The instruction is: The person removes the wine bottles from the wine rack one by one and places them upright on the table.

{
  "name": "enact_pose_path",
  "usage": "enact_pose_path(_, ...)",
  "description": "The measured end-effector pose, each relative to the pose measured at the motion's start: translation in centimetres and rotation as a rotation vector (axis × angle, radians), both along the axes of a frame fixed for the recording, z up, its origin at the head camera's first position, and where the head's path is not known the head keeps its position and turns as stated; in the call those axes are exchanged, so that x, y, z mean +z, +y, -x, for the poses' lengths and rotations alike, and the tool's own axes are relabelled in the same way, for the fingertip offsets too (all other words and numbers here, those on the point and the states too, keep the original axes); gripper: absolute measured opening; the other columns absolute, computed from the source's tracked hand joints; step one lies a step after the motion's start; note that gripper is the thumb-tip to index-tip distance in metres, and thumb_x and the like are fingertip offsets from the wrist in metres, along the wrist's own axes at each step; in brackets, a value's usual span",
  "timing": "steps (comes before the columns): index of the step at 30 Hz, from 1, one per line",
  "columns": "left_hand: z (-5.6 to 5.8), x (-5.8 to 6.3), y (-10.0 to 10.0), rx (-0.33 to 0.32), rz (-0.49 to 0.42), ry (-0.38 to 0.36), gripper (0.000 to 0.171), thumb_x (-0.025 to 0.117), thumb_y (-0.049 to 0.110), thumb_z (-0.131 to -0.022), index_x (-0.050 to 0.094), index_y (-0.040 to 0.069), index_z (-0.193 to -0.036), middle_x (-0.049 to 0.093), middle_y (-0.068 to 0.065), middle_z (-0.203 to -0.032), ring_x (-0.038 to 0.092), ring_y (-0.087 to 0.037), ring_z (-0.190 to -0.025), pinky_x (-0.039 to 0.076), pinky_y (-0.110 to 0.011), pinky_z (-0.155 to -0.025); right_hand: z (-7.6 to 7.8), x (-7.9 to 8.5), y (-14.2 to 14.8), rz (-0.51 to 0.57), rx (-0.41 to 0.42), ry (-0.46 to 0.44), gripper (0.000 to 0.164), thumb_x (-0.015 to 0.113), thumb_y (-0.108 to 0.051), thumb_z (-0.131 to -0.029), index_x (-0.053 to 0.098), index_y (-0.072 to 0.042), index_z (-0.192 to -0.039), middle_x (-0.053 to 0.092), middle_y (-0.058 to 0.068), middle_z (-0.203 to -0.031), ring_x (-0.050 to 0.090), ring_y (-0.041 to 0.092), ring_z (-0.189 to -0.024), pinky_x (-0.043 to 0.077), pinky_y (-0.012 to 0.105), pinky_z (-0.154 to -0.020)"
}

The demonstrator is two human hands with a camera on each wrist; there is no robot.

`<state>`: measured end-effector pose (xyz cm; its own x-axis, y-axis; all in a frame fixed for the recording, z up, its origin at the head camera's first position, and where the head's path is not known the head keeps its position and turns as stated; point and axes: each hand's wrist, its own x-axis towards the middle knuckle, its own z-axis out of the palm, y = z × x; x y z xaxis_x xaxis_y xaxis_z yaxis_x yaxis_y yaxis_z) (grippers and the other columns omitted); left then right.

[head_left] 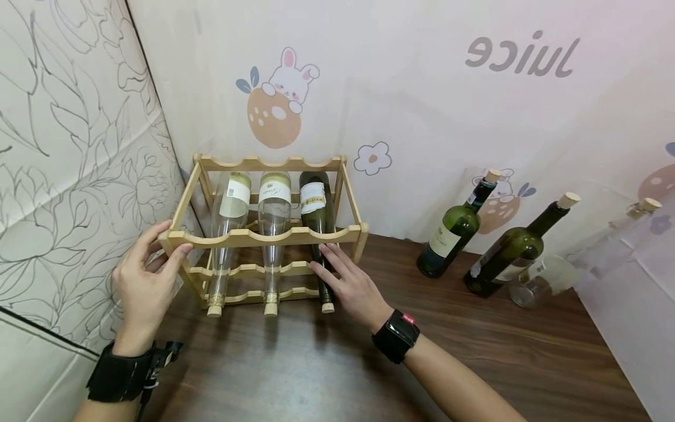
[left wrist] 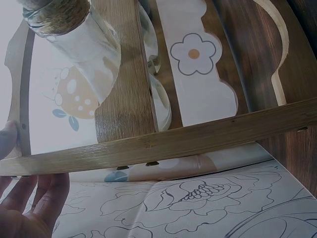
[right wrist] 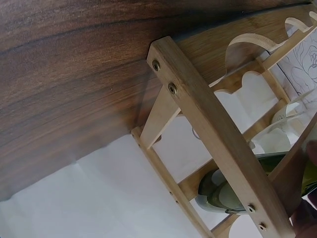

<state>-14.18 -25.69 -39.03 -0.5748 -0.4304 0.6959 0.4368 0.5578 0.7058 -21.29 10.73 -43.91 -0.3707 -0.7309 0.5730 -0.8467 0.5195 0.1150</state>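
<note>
A light wooden wine rack [head_left: 295, 236] stands on the table with three corked bottles lying in its upper level, necks toward me. My left hand [head_left: 143, 281] grips its front left corner, thumb in front and fingers round the outer side. Two bottles are clear glass: the left bottle [head_left: 232, 202] and the middle bottle [head_left: 274, 208]. A dark green bottle [head_left: 314, 220] lies at the right. My right hand [head_left: 354, 286] reaches its neck, fairly straight fingers touching there just below the upper front rail. In the right wrist view, fingers [right wrist: 312, 151] show only at the edge.
At the right stand a green bottle [head_left: 452, 234], another dark green bottle [head_left: 506, 258] and a clear bottle [head_left: 548, 278], all corked. A patterned wall [head_left: 401, 111] rises behind the rack; a floral panel [head_left: 79, 146] is close on its left. Dark wood tabletop [head_left: 295, 369] lies in front.
</note>
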Motion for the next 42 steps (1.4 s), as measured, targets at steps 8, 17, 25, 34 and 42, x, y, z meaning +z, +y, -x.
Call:
enact_pose_path(8,-0.2,-0.4,-0.2,0.028,0.033,-0.027,0.056,0.086,-0.010,-0.079,0.074,0.006,-0.132,0.065,0.039,-0.110,0.065,0.019,-0.100,0.055,0.000,-0.086,0.6,-0.2,-0.5,-0.043,-0.004,0.098,0.063,0.057,0.024,-0.088,0.065,-0.010,-0.141,0.052,0.025,-0.156,0.052,0.042,-0.145,0.059,0.042,-0.112)
enact_pose_path(17,-0.2,-0.7,-0.3,0.039,0.017,-0.032,0.056,0.088,-0.010,-0.078,0.074,0.004,-0.130,0.066,0.034,-0.108,0.066,0.018,-0.099,0.055,0.000,-0.085,1.0,-0.3,-0.8,-0.036,0.027,0.156,0.055,0.059,0.019,-0.091,0.064,-0.007,-0.139,0.059,0.024,-0.150,0.060,0.041,-0.138,0.062,0.042,-0.107)
enact_pose_path(25,-0.2,-0.5,-0.2,0.039,0.031,-0.034,0.055,0.087,-0.010,-0.080,0.074,0.005,-0.131,0.065,0.037,-0.110,0.066,0.019,-0.100,0.055,0.000,-0.086,1.6,0.0,-0.6,-0.010,0.079,0.166,0.056,0.075,0.015,-0.084,0.067,-0.005,-0.136,0.061,0.023,-0.147,0.064,0.039,-0.133,0.063,0.041,-0.105)
enact_pose_path(34,-0.1,-0.4,0.0,0.026,0.016,-0.011,0.056,0.087,-0.012,-0.078,0.075,0.005,-0.130,0.068,0.034,-0.109,0.068,0.016,-0.099,0.056,-0.002,-0.086,1.9,0.4,-0.4,0.032,0.143,0.194,0.055,0.077,0.012,-0.083,0.070,-0.008,-0.134,0.064,0.022,-0.144,0.066,0.039,-0.130,0.064,0.041,-0.103)
enact_pose_path(42,0.3,-0.7,-0.2,0.030,-0.003,0.010,0.057,0.087,-0.016,-0.075,0.075,0.001,-0.128,0.068,0.031,-0.108,0.068,0.015,-0.097,0.056,-0.001,-0.085,2.6,0.4,-0.4,0.128,0.181,0.302,0.029,0.049,-0.003,-0.111,0.072,-0.007,-0.129,0.070,0.022,-0.134,0.072,0.036,-0.122,0.063,0.042,-0.105)
